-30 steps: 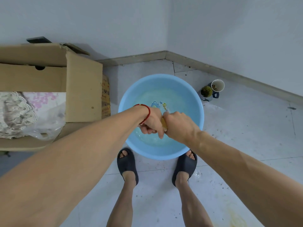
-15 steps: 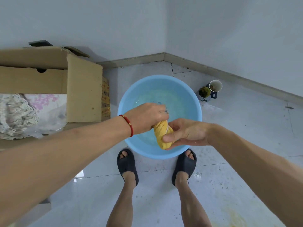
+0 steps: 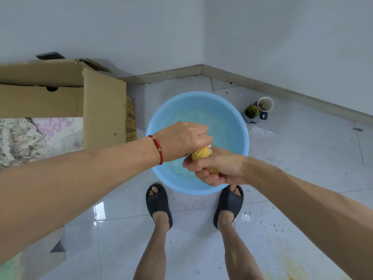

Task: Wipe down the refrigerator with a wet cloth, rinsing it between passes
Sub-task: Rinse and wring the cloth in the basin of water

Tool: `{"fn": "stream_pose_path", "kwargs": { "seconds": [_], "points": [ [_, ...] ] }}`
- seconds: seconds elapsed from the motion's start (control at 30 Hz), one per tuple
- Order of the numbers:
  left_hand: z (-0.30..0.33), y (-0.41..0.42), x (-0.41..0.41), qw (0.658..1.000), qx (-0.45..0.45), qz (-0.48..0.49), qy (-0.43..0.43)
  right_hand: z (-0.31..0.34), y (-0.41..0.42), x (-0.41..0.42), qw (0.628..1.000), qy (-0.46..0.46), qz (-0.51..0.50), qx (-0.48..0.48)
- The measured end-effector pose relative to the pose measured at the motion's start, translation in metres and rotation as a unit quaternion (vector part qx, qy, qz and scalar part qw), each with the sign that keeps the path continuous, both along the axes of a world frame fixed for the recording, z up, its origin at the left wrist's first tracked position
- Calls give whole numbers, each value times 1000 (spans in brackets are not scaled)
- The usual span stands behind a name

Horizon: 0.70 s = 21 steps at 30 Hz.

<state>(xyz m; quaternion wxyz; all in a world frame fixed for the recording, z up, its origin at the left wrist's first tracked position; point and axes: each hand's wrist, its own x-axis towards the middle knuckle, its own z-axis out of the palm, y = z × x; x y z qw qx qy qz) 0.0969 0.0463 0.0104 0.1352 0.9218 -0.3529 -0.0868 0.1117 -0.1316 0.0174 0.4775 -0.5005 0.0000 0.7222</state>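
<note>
- At the far left an open cardboard box (image 3: 60, 93) stands on the floor, with lace-edged and floral fabric (image 3: 26, 138) lying in it
- The left hand (image 3: 181, 140), with a red bracelet (image 3: 157, 149) at its wrist, comes in from the left and curls over the upper end of the yellow cloth (image 3: 201, 153), gripping it from above
- The cloth is bunched into a short, thick roll; its long axis runs from the upper end under the left hand down toward the person into the right hand, so each hand holds one end and only the middle shows between them
- The roll hangs above the near half of the blue plastic basin (image 3: 240, 126), which sits on the tiled floor just ahead of the person's two dark slippers (image 3: 158, 201) and holds shallow water
- The right hand (image 3: 214, 168) is wrapped round the lower end, palm turned partly up; the two hands are almost touching
- By my reading this is the wringing step of a rinse: opposite twists along that axis should send the water into the basin, provided the roll stays over it
- The refrigerator is nowhere in view, so the cloth must be carried away from here
- Right of the basin, near the skirting, stand a dark mug (image 3: 252, 113) and a white cup (image 3: 266, 104)
</note>
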Motion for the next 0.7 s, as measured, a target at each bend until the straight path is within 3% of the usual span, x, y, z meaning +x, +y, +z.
{"fn": "stream_pose_path", "kwargs": {
  "seconds": [0.1, 0.17, 0.27, 0.37, 0.5, 0.6, 0.7],
  "points": [
    [11, -15, 6, 977, 184, 32, 99, -6, 12, 2, 983, -150, 46, -99],
    [15, -24, 12, 953, 246, 73, 161, -11, 18, 3, 943, -286, 82, -149],
    [8, -28, 18, 938, 222, 134, 232, -18, 21, 3, 851, -466, 173, -171],
    [-2, -27, 14, 909, 162, 213, 320, -21, 17, 6, 797, -530, 228, -179],
    [-10, -27, 9, 838, 115, 302, 440, -19, 16, 8, 713, -612, 303, -157],
    [-9, -23, 11, 798, 94, 310, 509, -20, 16, 8, 677, -647, 318, -146],
    [-10, -26, 13, 788, 87, 299, 532, -20, 11, 8, 660, -661, 324, -149]
  ]
}}
